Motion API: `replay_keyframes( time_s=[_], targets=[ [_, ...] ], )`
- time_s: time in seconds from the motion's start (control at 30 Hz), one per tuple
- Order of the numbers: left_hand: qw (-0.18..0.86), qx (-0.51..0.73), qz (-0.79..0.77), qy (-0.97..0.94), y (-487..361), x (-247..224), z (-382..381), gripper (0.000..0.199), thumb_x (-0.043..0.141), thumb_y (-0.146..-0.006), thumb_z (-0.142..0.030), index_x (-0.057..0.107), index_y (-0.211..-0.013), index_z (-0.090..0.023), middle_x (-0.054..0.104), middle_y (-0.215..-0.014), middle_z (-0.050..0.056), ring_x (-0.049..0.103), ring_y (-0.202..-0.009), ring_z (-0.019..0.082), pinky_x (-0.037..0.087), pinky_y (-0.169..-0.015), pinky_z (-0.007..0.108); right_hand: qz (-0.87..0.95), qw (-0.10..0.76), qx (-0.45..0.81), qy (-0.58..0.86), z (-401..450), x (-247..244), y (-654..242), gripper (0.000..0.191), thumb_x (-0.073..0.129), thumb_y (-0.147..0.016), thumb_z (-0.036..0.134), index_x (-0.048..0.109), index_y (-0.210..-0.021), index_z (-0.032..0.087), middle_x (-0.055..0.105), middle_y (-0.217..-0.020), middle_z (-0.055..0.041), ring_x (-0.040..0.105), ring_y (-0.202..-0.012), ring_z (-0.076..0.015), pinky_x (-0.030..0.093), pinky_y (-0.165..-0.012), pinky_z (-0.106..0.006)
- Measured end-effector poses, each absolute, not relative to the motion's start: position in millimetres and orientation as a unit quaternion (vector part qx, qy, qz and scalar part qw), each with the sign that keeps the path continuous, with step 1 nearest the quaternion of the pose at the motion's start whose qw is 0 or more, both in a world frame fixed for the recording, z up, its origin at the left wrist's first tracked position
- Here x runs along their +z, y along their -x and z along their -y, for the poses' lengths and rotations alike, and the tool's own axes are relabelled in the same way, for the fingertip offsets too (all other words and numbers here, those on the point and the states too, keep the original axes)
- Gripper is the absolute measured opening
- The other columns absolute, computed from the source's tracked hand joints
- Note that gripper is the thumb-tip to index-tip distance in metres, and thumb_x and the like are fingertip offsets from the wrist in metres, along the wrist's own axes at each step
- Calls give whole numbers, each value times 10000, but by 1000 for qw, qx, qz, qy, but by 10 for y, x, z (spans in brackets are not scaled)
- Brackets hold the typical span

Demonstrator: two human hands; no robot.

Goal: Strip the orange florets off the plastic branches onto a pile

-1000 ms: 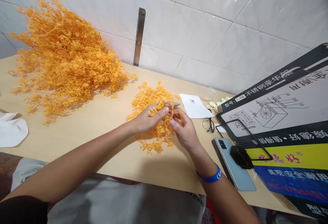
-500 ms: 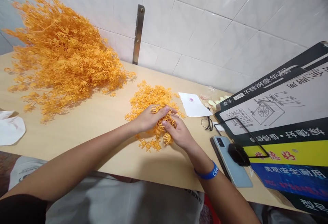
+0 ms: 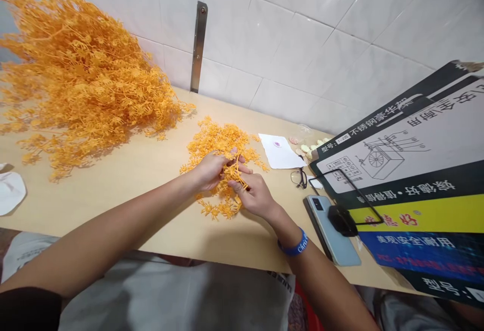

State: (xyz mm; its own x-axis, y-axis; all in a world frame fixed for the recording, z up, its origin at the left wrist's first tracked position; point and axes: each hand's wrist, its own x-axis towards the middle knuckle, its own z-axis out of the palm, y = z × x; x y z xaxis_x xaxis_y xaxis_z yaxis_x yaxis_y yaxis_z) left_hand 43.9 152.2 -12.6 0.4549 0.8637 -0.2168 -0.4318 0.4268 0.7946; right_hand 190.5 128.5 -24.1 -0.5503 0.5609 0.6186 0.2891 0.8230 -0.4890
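Both hands meet over a small pile of orange plastic flower pieces [image 3: 212,139] on the table. My right hand [image 3: 257,195] is closed, thumb and fingers round an orange plastic flower sprig [image 3: 233,172]. My left hand [image 3: 212,169] is closed against the same sprig from the other side; its fingertips are partly hidden by the orange pieces. A few loose flower pieces [image 3: 215,209] lie just in front of the hands. To the left rises a big heap of orange plastic flower stems [image 3: 94,78].
On the right are a white paper [image 3: 282,154], eyeglasses [image 3: 299,177], a light blue phone [image 3: 338,240] with a black stand [image 3: 342,220], and a large printed carton [image 3: 408,179]. A metal bracket [image 3: 198,48] is fixed to the tiled wall. White paper [image 3: 11,192] lies far left.
The view has shifted slightly, so most things sit further left. My left hand has turned and its fingers have moved in behind the sprig; the right hand stays closed on it.
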Motion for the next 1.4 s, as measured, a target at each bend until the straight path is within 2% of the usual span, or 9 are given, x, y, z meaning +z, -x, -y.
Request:
replay_keyframes(
  time_s=[0.23, 0.4, 0.7, 0.83, 1.0, 1.1, 1.17, 1.27, 1.4],
  targets=[
    [833, 334, -285, -337, -350, -61, -1556, 433, 334, -1015, -318, 672, -972, -52, 738, -739, 138, 659, -576, 145, 511, -539, 223, 874, 417, 148, 201, -1277, -265, -1958, 397, 422, -999, 328, 433, -622, 202, 525, -647, -31, 537, -638, -148, 444, -610, -266],
    [834, 309, -278, -364, -309, -49, -1541, 455, 355, -1013, -357, 689, -937, -58, 742, -792, 140, 667, -642, 126, 520, -605, 202, 872, 410, 176, 203, -1252, -250, -1970, 397, 426, -985, 349, 454, -612, 215, 551, -663, -42, 542, -641, -168, 476, -710, -328],
    [884, 214, -168, -379, -62, -139, -1754, 448, 478, -936, -513, 653, -833, -114, 758, -813, 139, 725, -718, 198, 541, -592, 256, 882, 291, 297, 221, -1149, -248, -1938, 500, 350, -953, 519, 392, -546, 232, 395, -474, 12, 347, -445, -125, 358, -499, -283],
    [834, 303, -214, -408, -74, -74, -1735, 258, 570, -891, -307, 664, -1039, -118, 740, -1040, 154, 713, -804, 165, 545, -649, 236, 828, 363, 303, 301, -1241, -293, -2023, 512, 443, -924, 551, 407, -541, 212, 413, -478, 15, 349, -439, -108, 298, -463, -269],
    [693, 436, -332, -469, -176, -107, -1730, 423, 620, -764, -108, 596, -1182, -166, 672, -1154, 123, 675, -808, 119, 546, -715, 247, 708, 464, 346, 403, -1380, -333, -2111, 496, 531, -864, 635, 507, -644, 192, 508, -577, -7, 458, -531, -128, 368, -517, -267],
    [627, 443, -375, -519, -193, -162, -1759, 401, 648, -789, -191, 600, -1187, -177, 642, -1209, 115, 659, -964, 161, 538, -796, 274, 665, 477, 392, 420, -1406, -366, -2104, 484, 565, -851, 629, 505, -661, 188, 496, -577, 8, 446, -526, -113, 368, -518, -256],
    [592, 449, -389, -545, -200, -184, -1767, 329, 616, -849, -344, 643, -1130, -175, 652, -1208, 115, 619, -1093, 204, 519, -849, 289, 645, 480, 409, 431, -1414, -393, -2089, 472, 577, -850, 618, 504, -673, 186, 500, -586, 12, 447, -532, -109, 371, -522, -251],
    [576, 470, -381, -549, -220, -191, -1759, 474, 482, -903, -552, 682, -1077, -159, 671, -1199, 130, 573, -1194, 244, 482, -931, 325, 622, 486, 426, 443, -1420, -421, -2064, 471, 597, -837, 617, 500, -672, 187, 497, -581, 19, 441, -533, -105, 370, -522, -247],
    [561, 484, -352, -572, -248, -188, -1731, 572, 504, -867, -623, 670, -1153, -156, 646, -1267, 136, 544, -1248, 266, 431, -1019, 373, 599, 484, 451, 451, -1404, -425, -2026, 489, 617, -806, 641, 492, -663, 190, 478, -557, 26, 420, -511, -101, 360, -504, -246]
  ],
)
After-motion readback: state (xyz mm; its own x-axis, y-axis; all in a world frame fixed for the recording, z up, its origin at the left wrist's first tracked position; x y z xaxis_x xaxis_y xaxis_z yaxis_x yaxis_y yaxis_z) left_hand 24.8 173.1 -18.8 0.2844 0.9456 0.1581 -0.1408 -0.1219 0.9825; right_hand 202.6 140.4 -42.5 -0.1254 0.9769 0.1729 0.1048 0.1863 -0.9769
